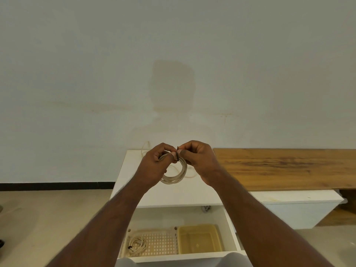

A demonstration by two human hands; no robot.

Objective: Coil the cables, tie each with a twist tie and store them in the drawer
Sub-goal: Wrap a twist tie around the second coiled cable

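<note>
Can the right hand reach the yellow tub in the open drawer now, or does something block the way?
Probably yes for reach: the yellow tub lies uncovered in the open drawer, below the right hand. But that hand pinches the twist tie on the coiled cable, so it is not free.

A pale coiled cable (176, 175) hangs upright at frame centre, a dark twist tie (177, 153) wrapped at its top. Another loose cable (190, 175) lies behind. A tied coil (137, 244) lies in the open drawer (232, 226), lower centre.
</note>
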